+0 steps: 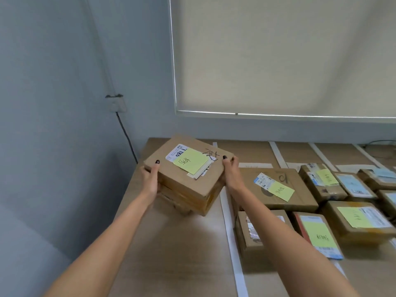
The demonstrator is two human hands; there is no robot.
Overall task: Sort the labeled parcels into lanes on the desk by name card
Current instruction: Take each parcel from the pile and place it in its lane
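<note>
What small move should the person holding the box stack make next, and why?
Probably lower the box stack onto the bare desk left of the white strip: both the left hand and right hand grip it above that lane.

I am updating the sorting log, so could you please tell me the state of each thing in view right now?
Held parcel: gripped at both ends over the leftmost lane, tilted, yellow note on top.
Left hand: grips the parcel's left end.
Right hand: grips the parcel's right end.
Large flat parcel: lying flat in the next lane, closed.
Roller blind: pulled down.
Wall socket: cable plugged in.
</note>
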